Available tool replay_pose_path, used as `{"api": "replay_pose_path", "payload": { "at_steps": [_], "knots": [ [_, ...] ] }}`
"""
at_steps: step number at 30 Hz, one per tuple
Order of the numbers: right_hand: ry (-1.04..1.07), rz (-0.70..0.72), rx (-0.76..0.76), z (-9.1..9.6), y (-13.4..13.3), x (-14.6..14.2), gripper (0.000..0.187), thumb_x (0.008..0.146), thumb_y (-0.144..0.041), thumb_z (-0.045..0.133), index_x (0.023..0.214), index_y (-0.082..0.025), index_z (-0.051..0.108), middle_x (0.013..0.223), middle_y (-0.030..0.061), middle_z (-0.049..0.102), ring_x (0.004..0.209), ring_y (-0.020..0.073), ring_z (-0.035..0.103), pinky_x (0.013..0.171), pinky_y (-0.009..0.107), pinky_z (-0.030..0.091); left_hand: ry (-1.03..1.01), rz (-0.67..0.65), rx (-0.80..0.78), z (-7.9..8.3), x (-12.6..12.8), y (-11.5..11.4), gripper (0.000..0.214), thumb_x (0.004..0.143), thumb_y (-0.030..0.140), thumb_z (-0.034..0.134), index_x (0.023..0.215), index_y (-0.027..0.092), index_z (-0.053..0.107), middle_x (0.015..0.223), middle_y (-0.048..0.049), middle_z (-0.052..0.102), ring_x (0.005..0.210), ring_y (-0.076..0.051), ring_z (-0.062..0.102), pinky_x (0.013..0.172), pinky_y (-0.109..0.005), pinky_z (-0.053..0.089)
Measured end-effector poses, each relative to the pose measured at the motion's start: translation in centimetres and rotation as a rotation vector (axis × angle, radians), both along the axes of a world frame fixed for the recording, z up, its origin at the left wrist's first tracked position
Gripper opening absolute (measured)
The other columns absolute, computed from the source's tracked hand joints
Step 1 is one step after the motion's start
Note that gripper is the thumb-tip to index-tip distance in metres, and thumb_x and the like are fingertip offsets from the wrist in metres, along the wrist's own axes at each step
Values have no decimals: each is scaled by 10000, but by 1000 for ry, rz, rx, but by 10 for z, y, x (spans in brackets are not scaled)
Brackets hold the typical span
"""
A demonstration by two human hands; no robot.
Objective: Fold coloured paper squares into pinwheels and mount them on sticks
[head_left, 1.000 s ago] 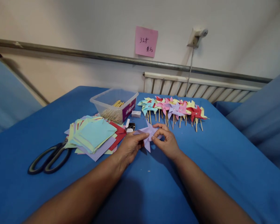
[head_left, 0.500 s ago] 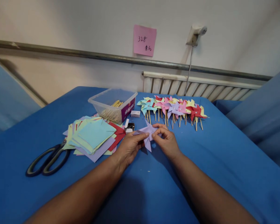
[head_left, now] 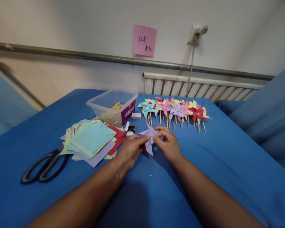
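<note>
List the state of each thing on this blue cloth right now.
purple paper pinwheel, folded, pinched by left hand and right hand.
scissors, shut, lying flat.
plastic box, open, sticks inside.
paper squares, loose fanned pile.
finished pinwheels, on sticks, lying in a row.

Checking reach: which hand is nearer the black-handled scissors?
Left. Both hands pinch a lilac paper pinwheel; the left hand sits right of the black-handled scissors, the right hand farther right.
</note>
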State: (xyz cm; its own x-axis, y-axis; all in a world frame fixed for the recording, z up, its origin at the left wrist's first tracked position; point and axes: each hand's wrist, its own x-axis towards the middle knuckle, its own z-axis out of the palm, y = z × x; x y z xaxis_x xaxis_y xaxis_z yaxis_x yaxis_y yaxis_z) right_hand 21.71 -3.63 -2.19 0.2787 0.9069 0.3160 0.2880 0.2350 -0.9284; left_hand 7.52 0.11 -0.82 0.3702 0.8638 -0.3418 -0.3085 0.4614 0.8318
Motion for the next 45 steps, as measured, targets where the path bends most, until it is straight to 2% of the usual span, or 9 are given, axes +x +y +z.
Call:
{"api": "replay_pose_path", "payload": {
  "at_steps": [13,18,21,26,30,33,37,41,45],
  "knots": [
    [22,17,-16,3,-2,-2,119,713,-226,623,596,-202,625,1062,60,634,925,207,604,765,335,446,31,8,23,2,2,0,182,607,170,777,754,114,687,696,-45,691,636,-156,640,669,-277,508],
    [29,30,-3,2,-2,-1,138,727,-249,634,599,-198,618,1061,67,633,963,215,597,817,350,441,26,5,34,4,3,-2,218,593,170,778,791,115,705,742,-55,712,675,-167,653,693,-276,506],
    [164,46,-22,3,-1,0,120,721,-317,664,706,-203,633,1062,60,637,980,216,597,839,354,457,55,-3,43,6,1,-1,263,580,182,783,826,117,714,754,-62,717,686,-182,661,693,-287,509],
    [567,179,-212,8,1,7,428,653,-397,750,1006,-226,580,817,10,670,717,172,636,653,299,507,134,-155,76,9,-5,4,237,554,153,767,783,111,719,734,-81,713,679,-205,665,680,-310,508],
    [567,357,-341,11,-3,10,512,585,-329,805,1032,-219,583,726,-27,654,579,139,602,561,268,481,232,-289,105,12,-10,6,174,557,121,721,731,127,717,680,-67,698,605,-187,636,588,-284,477],
    [515,390,-360,10,-5,11,460,576,-287,807,982,-209,606,703,-44,642,550,115,580,552,249,465,313,-339,150,12,-12,6,119,565,121,707,684,130,705,620,-47,668,537,-154,588,517,-252,420],
    [530,293,-295,4,-2,5,404,600,-288,792,949,-212,602,690,-46,634,544,119,572,541,251,461,346,-206,160,8,-9,4,107,589,189,743,610,139,651,544,-19,618,475,-120,528,474,-234,358],
    [650,82,-178,-2,2,-5,397,624,-283,776,954,-220,565,701,-49,643,578,126,587,580,262,478,130,-104,83,5,0,-4,191,628,245,768,758,139,675,669,-20,654,594,-116,578,581,-233,420],
    [710,-36,-139,-4,4,-12,402,623,-277,777,948,-215,548,711,-50,649,593,123,592,577,249,476,-40,-57,-36,2,7,-13,239,647,211,775,857,152,680,745,-16,668,677,-121,607,666,-245,459]
  ]
}}
